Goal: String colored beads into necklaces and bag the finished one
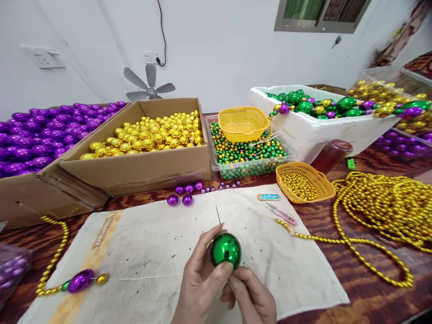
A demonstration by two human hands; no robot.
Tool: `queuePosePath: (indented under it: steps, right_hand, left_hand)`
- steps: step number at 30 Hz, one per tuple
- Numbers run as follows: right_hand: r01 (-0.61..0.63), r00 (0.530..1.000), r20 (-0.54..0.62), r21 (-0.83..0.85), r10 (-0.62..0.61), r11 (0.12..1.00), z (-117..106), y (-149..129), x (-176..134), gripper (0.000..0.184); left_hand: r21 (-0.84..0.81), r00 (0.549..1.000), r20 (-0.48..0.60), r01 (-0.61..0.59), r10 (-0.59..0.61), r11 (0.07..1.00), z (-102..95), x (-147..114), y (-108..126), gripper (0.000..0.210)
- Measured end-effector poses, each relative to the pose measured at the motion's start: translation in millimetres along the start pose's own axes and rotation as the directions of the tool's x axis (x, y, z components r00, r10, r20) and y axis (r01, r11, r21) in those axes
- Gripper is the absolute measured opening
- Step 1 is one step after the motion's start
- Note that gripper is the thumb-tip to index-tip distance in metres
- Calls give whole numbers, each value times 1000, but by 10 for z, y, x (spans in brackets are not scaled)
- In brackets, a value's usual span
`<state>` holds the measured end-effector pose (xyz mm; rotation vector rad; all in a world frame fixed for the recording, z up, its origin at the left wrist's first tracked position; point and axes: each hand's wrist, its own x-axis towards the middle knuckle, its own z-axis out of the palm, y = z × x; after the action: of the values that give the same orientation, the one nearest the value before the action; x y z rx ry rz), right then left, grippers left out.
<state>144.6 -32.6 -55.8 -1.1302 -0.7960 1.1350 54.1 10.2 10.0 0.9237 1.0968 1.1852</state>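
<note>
Low at 6 o'clock on the worktop (371, 288), over the stained white cloth (151, 252), your left hand (199, 283) has its grip clamped on the shiny green round bauble (226, 250), thumb under it and fingers curled round the far side. A thin steel needle (219, 217) stands up out of the bauble's top. Your right hand (253, 297) sits just below, fingers pressed together as if pinching something under the bauble; what it pinches you cannot see.

Judge the bauble light, hollow, slick and easily dented or cracked: cradle it round its widest part, not by the needle.

At 10 o'clock an open cardboard box (141, 168) holds gold baubles (151, 135); farther left another holds purple baubles (50, 130). At 12 o'clock a clear plastic tub (248, 168) carries small green and gold beads with an empty yellow basket (243, 122) on top. At 2 o'clock a second yellow basket (305, 182) holds gold beads, and a white foam box (303, 128) holds mixed baubles.
</note>
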Motion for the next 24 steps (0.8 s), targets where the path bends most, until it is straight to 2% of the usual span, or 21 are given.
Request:
queuePosePath:
  steps: [5, 7, 10, 13, 15, 16, 18, 19, 20, 22, 24]
  right_hand:
    - [-104, 990, 112, 146, 88, 984, -96, 27, 67, 30]
    - [-157, 984, 108, 185, 139, 970, -133, 48, 92, 33]
    - [-260, 966, 43, 195, 257, 946, -192, 86, 135, 32]
    - [-237, 969, -17, 197, 245, 951, -264, 115, 171, 32]
    - [-219, 971, -48, 193, 232, 956, -320, 115, 186, 32]
    - [-221, 970, -60, 190, 236, 957, -349, 110, 189, 33]
    - [-225, 968, -69, 177, 240, 958, -398, 101, 187, 34]
    - [-217, 971, -64, 171, 231, 961, -415, 100, 181, 35]
    - [-207, 974, -58, 173, 220, 963, -425, 105, 171, 35]
    - [-213, 971, -66, 202, 230, 956, -428, 135, 140, 36]
    - [-250, 955, -96, 238, 279, 938, -428, 183, 88, 36]
  left_hand:
    - [109, 1000, 14, 6, -8, 994, -39, 134, 1, 47]
    - [128, 1000, 13, 7, -8, 992, -29, 160, -28, 46]
    - [172, 999, 40, -20, 13, 985, -10, 155, -104, 45]
    - [283, 980, 199, -60, 2, 957, -34, 194, -161, 46]
    - [400, 954, 298, -153, 29, 904, -82, 342, -154, 42]
    - [475, 946, 313, -230, 80, 849, -112, 471, -137, 40]
    - [664, 922, 308, -384, 233, 642, -169, 826, -90, 36]
    - [765, 893, 321, -441, 316, 470, -191, 1035, -66, 34]
    - [841, 870, 359, -459, 339, 285, -204, 1246, -48, 33]
    - [864, 859, 384, -464, 339, 197, -202, 1625, -31, 29]
    - [866, 861, 398, -467, 318, 180, -174, 1880, -41, 29]
